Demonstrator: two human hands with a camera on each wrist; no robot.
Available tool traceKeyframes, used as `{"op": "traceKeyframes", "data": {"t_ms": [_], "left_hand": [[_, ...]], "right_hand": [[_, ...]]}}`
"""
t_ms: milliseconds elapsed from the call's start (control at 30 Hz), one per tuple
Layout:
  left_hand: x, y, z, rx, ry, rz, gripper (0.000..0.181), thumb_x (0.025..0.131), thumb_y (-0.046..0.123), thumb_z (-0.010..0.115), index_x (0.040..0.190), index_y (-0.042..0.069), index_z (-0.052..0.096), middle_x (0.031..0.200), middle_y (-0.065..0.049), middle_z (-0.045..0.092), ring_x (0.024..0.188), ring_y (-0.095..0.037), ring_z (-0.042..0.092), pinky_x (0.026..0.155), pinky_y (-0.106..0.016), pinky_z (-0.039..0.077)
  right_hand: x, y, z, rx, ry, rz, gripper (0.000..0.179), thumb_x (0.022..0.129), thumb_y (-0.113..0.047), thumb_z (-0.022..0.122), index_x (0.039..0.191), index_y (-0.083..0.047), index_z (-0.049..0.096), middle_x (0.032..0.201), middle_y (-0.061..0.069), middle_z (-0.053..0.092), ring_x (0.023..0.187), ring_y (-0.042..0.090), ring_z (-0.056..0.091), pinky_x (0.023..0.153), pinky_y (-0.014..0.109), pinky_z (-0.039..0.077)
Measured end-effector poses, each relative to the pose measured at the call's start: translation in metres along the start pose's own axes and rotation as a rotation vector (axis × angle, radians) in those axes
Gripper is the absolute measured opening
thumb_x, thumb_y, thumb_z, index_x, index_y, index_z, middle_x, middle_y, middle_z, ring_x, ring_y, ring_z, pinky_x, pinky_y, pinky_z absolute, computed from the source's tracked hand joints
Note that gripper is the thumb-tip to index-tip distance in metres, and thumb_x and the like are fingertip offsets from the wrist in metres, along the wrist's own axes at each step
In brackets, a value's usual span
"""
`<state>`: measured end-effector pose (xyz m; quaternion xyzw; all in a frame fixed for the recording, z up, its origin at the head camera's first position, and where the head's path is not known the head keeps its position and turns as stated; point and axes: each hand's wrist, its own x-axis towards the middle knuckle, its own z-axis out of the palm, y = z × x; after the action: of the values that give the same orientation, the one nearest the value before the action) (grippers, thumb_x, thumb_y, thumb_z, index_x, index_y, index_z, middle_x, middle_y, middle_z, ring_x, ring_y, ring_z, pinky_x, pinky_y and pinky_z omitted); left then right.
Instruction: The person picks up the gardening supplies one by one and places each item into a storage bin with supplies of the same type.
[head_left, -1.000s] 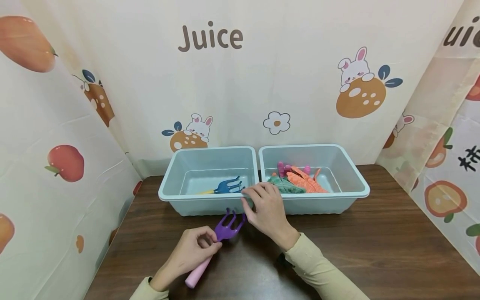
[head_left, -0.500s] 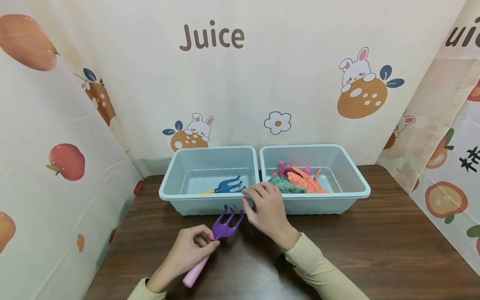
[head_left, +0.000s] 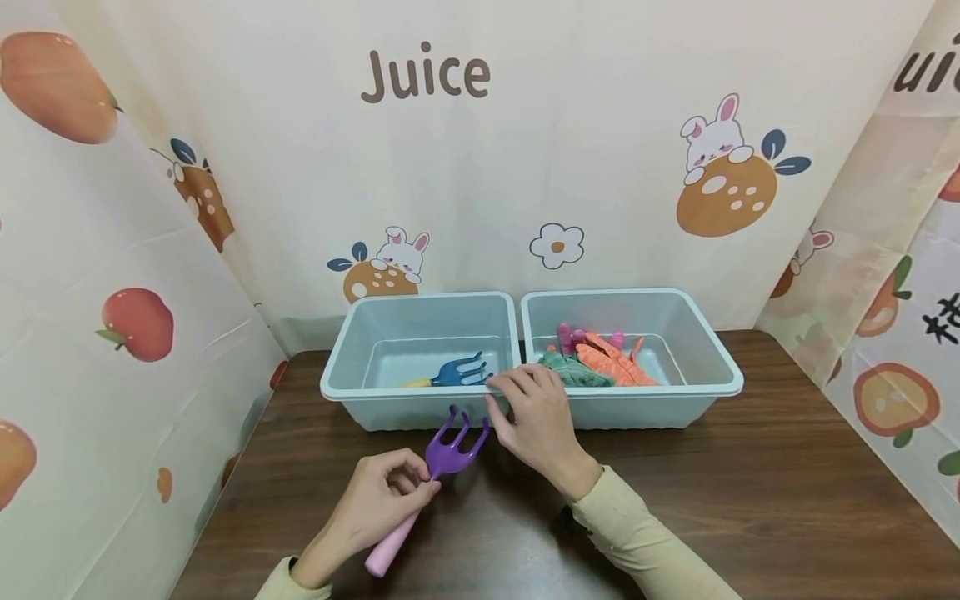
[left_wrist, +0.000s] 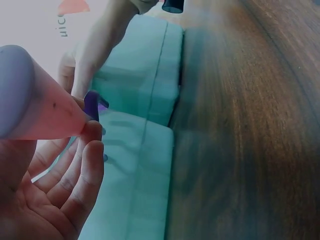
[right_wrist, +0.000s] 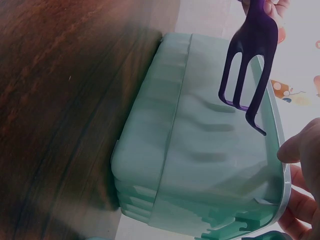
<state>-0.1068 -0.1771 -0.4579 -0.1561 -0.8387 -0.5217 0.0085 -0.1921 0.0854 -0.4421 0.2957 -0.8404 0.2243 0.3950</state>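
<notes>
My left hand [head_left: 390, 496] pinches a purple hand rake [head_left: 448, 457] at the neck, where its pink handle [head_left: 392, 546] begins. Its three curved tines point up and away, close before the front wall of the left light-blue tub [head_left: 420, 408]. In the right wrist view the tines [right_wrist: 242, 80] overlap that wall and cast shadows on it. My right hand [head_left: 536, 417] grips the rim at this tub's front right corner, thumb [right_wrist: 292, 149] outside and fingers over the edge. Inside the tub lies a blue hand rake [head_left: 453, 372] with a yellow handle.
A second light-blue tub [head_left: 652, 391] stands close on the right, holding orange gloves [head_left: 611, 362], green gloves [head_left: 581, 372] and something pink [head_left: 566, 337]. Both tubs stand at the back of the brown wooden table [head_left: 757, 483], before a printed curtain [head_left: 480, 167].
The purple hand rake and my left hand have risen slightly and shifted a little to the left. My right hand keeps its hold on the rim.
</notes>
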Motion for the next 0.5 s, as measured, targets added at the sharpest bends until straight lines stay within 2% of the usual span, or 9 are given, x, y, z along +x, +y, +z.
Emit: {"op": "traceKeyframes", "data": {"t_ms": [500], "left_hand": [[-0.0029,0.0078,-0.0029,-0.003,0.019,0.043,0.016,0.089,0.016,0.087,0.085,0.020,0.071,0.072,0.006,0.072,0.060,-0.004,0.067,0.056,-0.027,0.057]], "right_hand": [[-0.0009,0.0016,0.0017,-0.002,-0.002,-0.002,0.015,0.091,-0.022,0.080,0.104,-0.015,0.079,0.100,0.000,0.077,0.099,0.027,0.065,0.090,0.048,0.053]]}}
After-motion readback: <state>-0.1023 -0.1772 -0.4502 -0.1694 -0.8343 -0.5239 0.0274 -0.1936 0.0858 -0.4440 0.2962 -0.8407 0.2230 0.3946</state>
